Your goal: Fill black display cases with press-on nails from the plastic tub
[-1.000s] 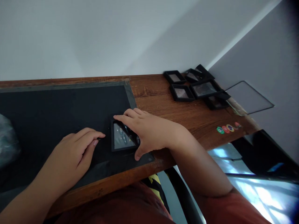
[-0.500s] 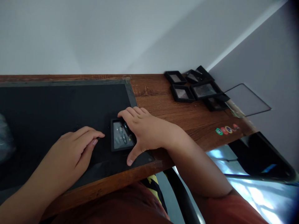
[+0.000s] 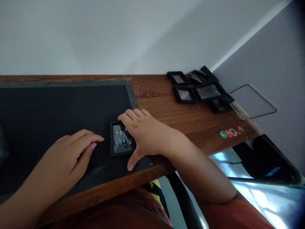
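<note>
On the black mat (image 3: 105, 105) lies a small black-framed case (image 3: 111, 140) with a clear window. Several tiny glossy pieces (image 3: 124, 142), pale and dark, show behind that window; their kind is too small to make out. My right hand (image 3: 145, 135) spans the case's right side, fingers over the far edge and thumb by the near edge, covering part of it. To the left of the case, my left hand (image 3: 73, 156) rests on the mat with thumb and forefinger pinched together. A small dark bit shows at those fingertips, too little to name.
Several similar black frames (image 3: 186, 94) lie piled on the wooden tabletop (image 3: 157, 109) at the back right. A thin wire-like rectangle (image 3: 262, 100) leans by the wall. Round stickers (image 3: 228, 133) sit near the right edge. A clear plastic bag (image 3: 3, 146) is cut off at left.
The whole view has shifted slightly, so the hands and the case appear a little further left. Less of the plastic bag shows. Both hands keep the same pose.
</note>
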The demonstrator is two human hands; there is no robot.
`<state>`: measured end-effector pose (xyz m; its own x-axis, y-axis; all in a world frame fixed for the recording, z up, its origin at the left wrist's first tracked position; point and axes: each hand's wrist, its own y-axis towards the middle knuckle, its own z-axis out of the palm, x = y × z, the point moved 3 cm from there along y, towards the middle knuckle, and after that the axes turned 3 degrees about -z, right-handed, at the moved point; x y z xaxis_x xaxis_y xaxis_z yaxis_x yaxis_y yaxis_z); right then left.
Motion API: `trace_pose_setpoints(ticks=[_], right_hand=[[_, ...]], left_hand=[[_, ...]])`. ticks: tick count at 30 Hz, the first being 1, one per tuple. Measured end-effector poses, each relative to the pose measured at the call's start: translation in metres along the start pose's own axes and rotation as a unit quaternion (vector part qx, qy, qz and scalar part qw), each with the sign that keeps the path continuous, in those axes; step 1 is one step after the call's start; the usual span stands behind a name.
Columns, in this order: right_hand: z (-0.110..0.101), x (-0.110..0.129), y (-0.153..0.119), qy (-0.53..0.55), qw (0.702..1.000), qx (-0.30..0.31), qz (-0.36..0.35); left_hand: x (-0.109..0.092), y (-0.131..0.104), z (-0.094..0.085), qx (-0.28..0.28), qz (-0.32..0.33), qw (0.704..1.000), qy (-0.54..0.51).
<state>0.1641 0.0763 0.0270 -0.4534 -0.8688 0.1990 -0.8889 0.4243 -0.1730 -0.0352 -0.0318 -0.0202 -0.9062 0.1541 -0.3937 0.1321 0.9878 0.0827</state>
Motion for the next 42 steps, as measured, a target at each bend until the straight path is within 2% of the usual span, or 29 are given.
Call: trace_pose_setpoints(ticks=[4,8,14,22,29,36,42], right_hand=[[-0.003,-0.007,-0.005,0.032,0.999,0.0,-0.023],[-0.017,-0.028,-0.022,0.112,0.992,-0.002,-0.061],[-0.032,-0.052,-0.037,0.12,0.993,-0.007,-0.018],[-0.021,-0.042,-0.026,0.104,0.994,0.017,-0.01],[-0.016,-0.026,-0.019,0.077,0.997,0.017,-0.028],[-0.016,-0.022,-0.018,0.051,0.998,0.012,-0.032],[-0.015,-0.025,-0.013,0.042,0.998,0.005,-0.047]], left_hand=[[0.002,0.0,0.0,0.005,-0.01,1.0,-0.004],[0.004,-0.002,-0.001,-0.002,-0.023,1.0,-0.001],[0.002,-0.002,-0.004,0.043,-0.061,0.997,0.004],[0.003,-0.002,-0.005,0.017,-0.058,0.998,0.01],[0.001,-0.001,-0.006,0.031,-0.069,0.997,0.009],[0.0,0.001,-0.006,0.04,-0.058,0.997,-0.013],[-0.001,0.0,-0.011,0.002,-0.087,0.996,-0.025]])
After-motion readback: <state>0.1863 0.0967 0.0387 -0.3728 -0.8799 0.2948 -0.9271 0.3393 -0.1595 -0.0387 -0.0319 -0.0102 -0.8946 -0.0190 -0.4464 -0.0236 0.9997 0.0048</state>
